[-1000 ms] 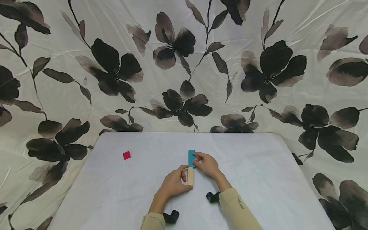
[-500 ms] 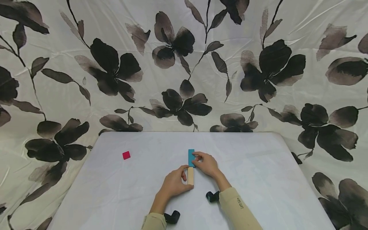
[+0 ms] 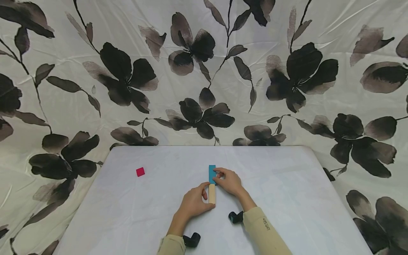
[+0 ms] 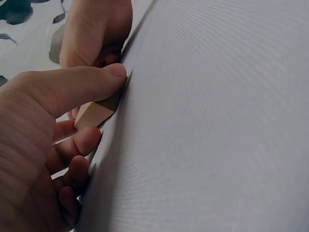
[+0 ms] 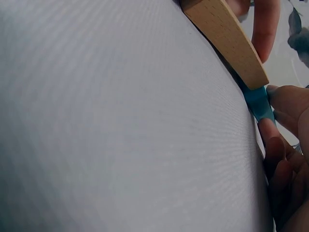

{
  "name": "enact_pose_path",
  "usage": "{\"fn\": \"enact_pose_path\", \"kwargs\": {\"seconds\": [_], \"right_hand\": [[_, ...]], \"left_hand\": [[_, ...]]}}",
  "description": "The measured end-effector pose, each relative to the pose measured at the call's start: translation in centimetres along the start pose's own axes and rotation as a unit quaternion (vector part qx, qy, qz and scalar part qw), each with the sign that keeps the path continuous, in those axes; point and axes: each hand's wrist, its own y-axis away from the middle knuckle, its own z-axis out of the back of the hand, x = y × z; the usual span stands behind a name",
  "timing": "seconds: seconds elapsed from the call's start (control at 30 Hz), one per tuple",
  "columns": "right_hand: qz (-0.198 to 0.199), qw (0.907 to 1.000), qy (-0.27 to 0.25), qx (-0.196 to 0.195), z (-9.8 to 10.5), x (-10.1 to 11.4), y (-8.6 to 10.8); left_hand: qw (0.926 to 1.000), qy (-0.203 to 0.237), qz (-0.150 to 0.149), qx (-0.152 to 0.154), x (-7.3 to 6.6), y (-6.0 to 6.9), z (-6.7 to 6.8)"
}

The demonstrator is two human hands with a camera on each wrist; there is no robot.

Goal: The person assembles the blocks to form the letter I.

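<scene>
Near the middle of the white table, a plain wooden block (image 3: 211,194) and a blue block (image 3: 211,174) lie end to end in one line. My left hand (image 3: 192,202) grips the wooden block lengthwise, thumb at its near end and index finger at its far end. From the right, my right hand (image 3: 230,181) pinches the blue block with thumb and index finger. The right wrist view has the wooden block (image 5: 227,41) meeting the blue block (image 5: 259,102), apparently touching. In the left wrist view my thumb covers part of the wooden block (image 4: 94,113).
A small red block (image 3: 140,172) lies alone on the left part of the white table (image 3: 105,212). Behind the table's far edge hangs a white cloth (image 3: 242,78) with dark flowers. Black wrist devices (image 3: 192,240) sit below both sleeves.
My left hand has shifted the wooden block slightly to the right, so it lines up more closely with the blue block. The right hand has stayed nearly still.
</scene>
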Motion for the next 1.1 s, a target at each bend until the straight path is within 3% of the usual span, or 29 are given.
{"fn": "enact_pose_path", "kwargs": {"seconds": [1.1], "right_hand": [[0.005,1.0000,-0.004,-0.005,-0.03,-0.10,-0.03]], "left_hand": [[0.9999,0.001,-0.002,-0.015,0.06,0.04,-0.49]]}}
